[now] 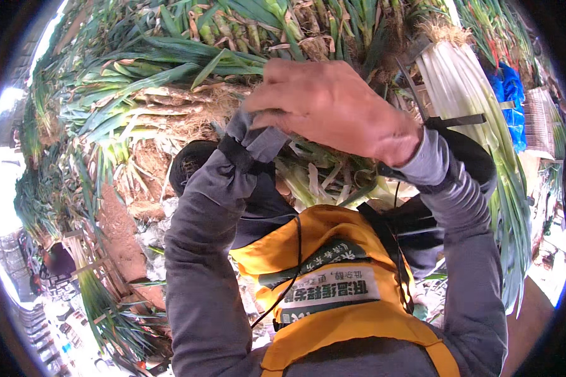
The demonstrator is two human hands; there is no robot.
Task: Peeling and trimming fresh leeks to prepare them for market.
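My right hand (343,110) reaches across my body to my left wrist, slightly blurred. Its fingers are closed at the grey cuff (267,143) of my left sleeve and appear to pinch the cloth. Of my left hand I can make out nothing for certain; it seems hidden behind the right hand and the cuff. A dark band (236,154) circles the left sleeve just below the cuff. Beyond my hands lie loose green onions (163,100) with dry, rooty ends. To the right stands a thick bundle of green onions (462,88), white stalks upward, with a dark strap (462,119) at it.
A yellow apron (339,226) covers my lap between my dark-clad knees. More green onions (245,25) are heaped along the far side. Another bundle (97,308) lies at lower left beside bare brown ground (119,232). Blue plastic (509,103) shows at far right.
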